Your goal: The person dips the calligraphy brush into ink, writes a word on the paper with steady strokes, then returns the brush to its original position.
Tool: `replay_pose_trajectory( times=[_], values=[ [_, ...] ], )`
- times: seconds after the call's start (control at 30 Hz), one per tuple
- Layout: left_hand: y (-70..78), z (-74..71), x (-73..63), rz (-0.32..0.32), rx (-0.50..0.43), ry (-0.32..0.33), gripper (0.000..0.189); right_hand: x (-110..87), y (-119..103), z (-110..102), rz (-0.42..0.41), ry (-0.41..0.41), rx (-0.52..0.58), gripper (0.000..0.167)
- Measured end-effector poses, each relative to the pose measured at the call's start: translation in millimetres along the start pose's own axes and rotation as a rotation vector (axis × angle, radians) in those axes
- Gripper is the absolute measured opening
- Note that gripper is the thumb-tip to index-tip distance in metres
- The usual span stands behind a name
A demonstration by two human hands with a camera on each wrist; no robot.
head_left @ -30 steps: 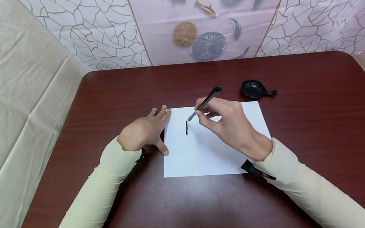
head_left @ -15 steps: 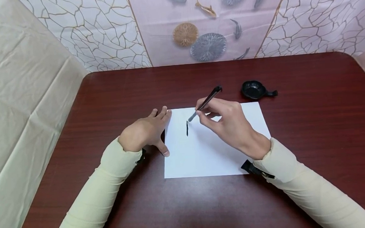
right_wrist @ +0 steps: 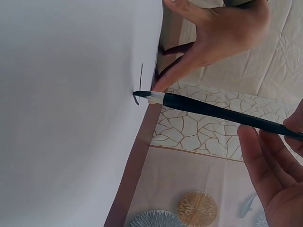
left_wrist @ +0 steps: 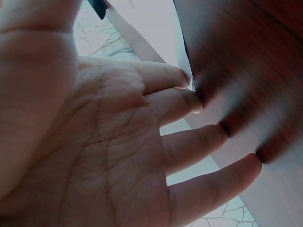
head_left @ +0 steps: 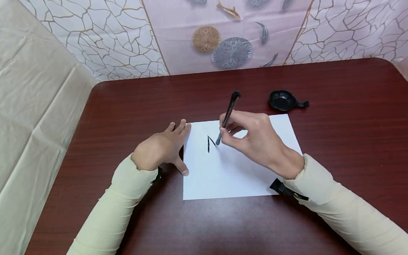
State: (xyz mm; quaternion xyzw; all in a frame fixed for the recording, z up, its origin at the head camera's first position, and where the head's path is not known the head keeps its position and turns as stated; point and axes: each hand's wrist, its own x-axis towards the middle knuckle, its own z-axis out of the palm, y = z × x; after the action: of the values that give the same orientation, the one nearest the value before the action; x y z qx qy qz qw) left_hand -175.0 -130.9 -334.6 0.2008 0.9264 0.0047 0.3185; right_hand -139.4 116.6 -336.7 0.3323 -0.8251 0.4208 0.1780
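I see left hand [head_left: 159,147], fingers spread, holding nothing, touching the left edge of white paper [head_left: 224,181] on the table [head_left: 227,227]. Two black strokes [head_left: 208,144] meet near the paper's upper left. Slanted brush [head_left: 229,114]: tip at the right stroke's lower end, probably touching, tough to judge. Right hand [head_left: 259,139] pinches its handle, fingers bent. Black dish [head_left: 282,100] just beyond the paper's upper right.

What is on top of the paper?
Black strokes, the brush tip, and the left hand at its left edge. In the head view, the right hand hides part of the paper.
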Motion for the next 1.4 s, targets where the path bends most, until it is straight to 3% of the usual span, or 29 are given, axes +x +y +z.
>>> replay_pose_trajectory(
  times=[0.7,1.4],
  values=[
    [-2.3,-0.4,-1.0,0.005,-0.012,0.006,0.135,4.2,-8,-7,-0.001,-0.045,0.003,0.019],
    [0.7,3.0,-1.7,0.016,-0.012,0.010,0.136,1.7,9,-7,0.000,0.055,-0.036,0.018]
  ],
)
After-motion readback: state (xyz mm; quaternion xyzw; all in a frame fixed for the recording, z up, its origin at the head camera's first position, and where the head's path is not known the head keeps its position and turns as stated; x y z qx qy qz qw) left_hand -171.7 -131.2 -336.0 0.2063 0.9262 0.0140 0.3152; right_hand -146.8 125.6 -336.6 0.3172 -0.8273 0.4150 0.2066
